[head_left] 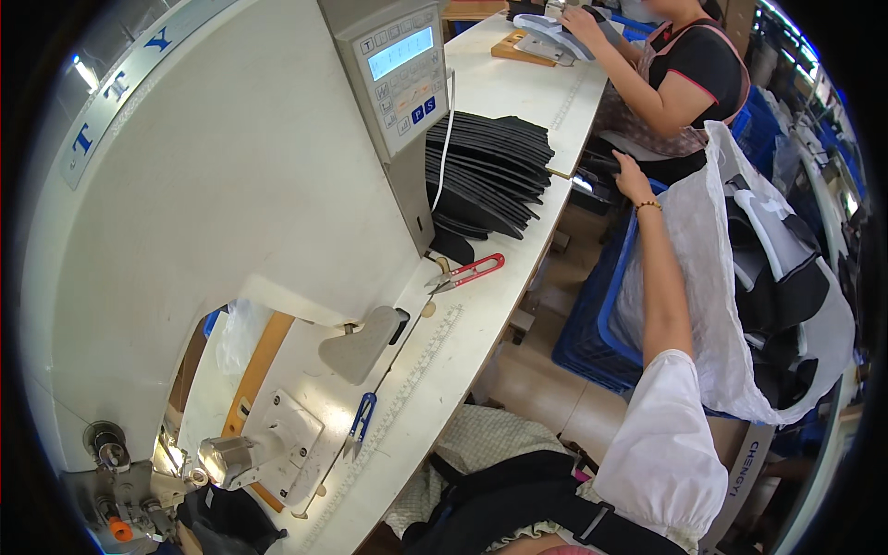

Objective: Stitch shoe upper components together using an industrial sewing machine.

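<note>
My right arm stretches away over a blue crate, and my right hand [633, 179] is closed at the edge of a black piece [599, 159], its material too small to tell. A beaded bracelet circles that wrist. My left hand is not in view. The big white sewing machine [240, 166] fills the left side, its control panel [400, 74] lit. Black fabric [222, 523] lies beneath the machine's head at the lower left. On the white table [407, 370] rest red thread snips [470, 272] and blue thread snips [362, 421].
A stack of black pieces [490, 171] is fanned out behind the control panel. The blue crate [592, 324] carries a white plastic bag [680, 268] holding black and grey pieces. Across the far table sits a co-worker [684, 88], hands on a grey-white piece [550, 35].
</note>
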### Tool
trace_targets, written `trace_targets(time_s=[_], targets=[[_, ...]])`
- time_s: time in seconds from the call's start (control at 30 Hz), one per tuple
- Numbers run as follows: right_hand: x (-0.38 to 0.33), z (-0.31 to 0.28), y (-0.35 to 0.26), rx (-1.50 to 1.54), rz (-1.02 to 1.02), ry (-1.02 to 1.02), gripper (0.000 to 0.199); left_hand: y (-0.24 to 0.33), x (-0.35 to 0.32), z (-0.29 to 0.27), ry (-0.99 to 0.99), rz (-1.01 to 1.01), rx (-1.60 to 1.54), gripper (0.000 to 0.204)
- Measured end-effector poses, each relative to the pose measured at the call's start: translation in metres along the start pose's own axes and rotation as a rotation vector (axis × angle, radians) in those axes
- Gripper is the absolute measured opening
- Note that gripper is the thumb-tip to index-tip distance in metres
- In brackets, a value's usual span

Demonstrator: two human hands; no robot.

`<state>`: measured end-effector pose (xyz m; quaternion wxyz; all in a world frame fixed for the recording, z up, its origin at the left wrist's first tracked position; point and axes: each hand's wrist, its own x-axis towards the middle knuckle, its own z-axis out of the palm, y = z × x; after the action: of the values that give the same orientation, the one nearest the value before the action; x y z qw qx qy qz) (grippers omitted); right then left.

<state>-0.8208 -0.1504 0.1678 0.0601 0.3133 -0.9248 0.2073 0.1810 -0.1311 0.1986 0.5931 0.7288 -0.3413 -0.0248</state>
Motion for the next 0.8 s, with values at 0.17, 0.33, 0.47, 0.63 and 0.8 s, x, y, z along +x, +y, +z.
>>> trace_targets(time_s=[0.17,0.33,0.47,0.63,0.8], targets=[[0.003,-0.012,0.011,0.122,-0.026,0.002,0.045,0.007,-0.005,0.008,-0.005,-0.016,0.0,0.042],[0.01,-0.008,-0.012,0.152,0.077,-0.191,0.051,0.009,-0.006,0.01,0.0,-0.024,-0.002,0.043],[0.016,0.002,-0.033,-0.058,0.285,-0.14,0.062,0.01,-0.007,0.012,0.004,-0.026,-0.003,0.043],[0.014,0.014,-0.027,-0.091,0.323,-0.143,0.078,0.01,-0.009,0.012,0.007,-0.036,0.009,0.044],[0.012,0.022,0.008,0.947,0.487,0.36,0.072,0.0,-0.001,0.001,0.004,-0.037,0.044,0.045]])
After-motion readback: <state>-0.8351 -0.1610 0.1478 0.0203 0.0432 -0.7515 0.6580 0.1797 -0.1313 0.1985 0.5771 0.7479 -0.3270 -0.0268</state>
